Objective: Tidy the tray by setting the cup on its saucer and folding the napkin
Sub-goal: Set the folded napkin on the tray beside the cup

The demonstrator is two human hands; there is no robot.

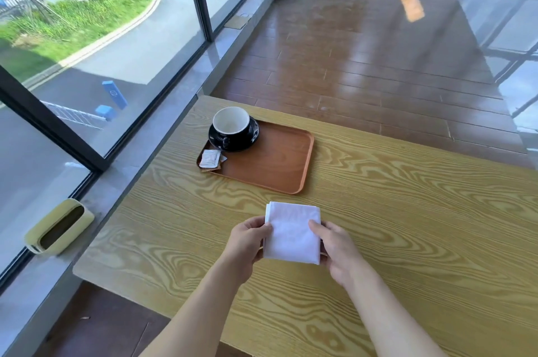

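Head view. A light wooden table with a strong wavy grain [393, 211] stands beside a floor-to-ceiling window with dark frames [49, 120].

On the far left part of the table lies a rectangular reddish-brown wooden tray with rounded corners [276, 164]. In its far left corner sits a black round saucer [252, 135], and a black cup with a white inside [231, 126] stands upright on that saucer, its handle turned toward the viewer. The cup appears empty. In the near left corner of the tray lie small paper sachets, white over brown [210, 159], overlapping one another and resting against the tray rim.

The white folded napkin [292, 232] is off the tray, over the bare table nearer the viewer. It is a squarish rectangle, with layered edges visible along its far and left sides.

The left hand [247, 243] pinches the napkin's left edge, thumb on top and fingers curled beneath. The right hand [339, 249] grips the right edge likewise, thumb lying on the upper face. Whether the napkin's underside touches the table cannot be told.

On the grey window sill to the left lies a pale yellow oblong container with a dark opening [59, 227]. Beyond the table extends a glossy brown plank floor [364, 50].
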